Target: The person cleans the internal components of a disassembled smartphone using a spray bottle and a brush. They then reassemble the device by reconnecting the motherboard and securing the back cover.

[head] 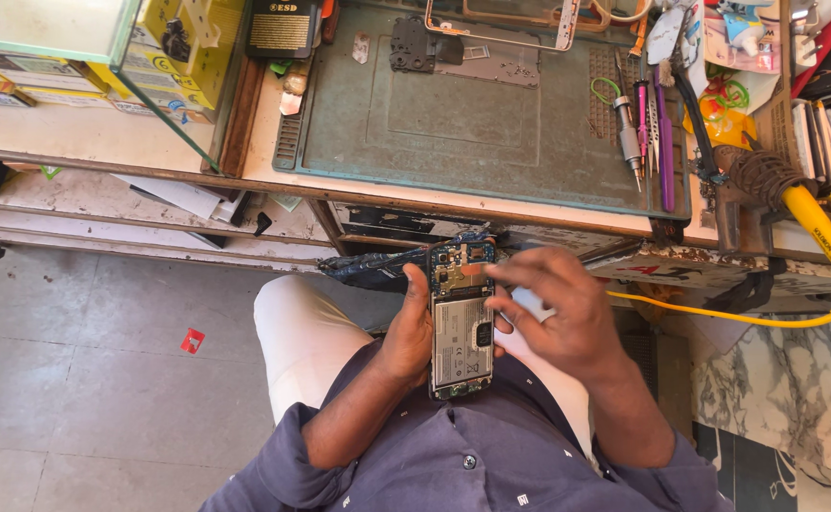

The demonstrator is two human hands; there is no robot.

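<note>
One backless phone, circuitry seemingly exposed.

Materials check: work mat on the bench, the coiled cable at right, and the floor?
Mat: looks like rubber or silicone, matte grey-green, with moulded ridges and worn, scuffed patches. Cable: glossy yellow plastic or rubber jacket, with a spiral coil at its right end. Floor: grey tile, stone or ceramic by the straight grout lines; dull and dusty.

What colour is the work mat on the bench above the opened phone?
The work mat is a dull grey-green, worn in places; the head view shows it.
</note>
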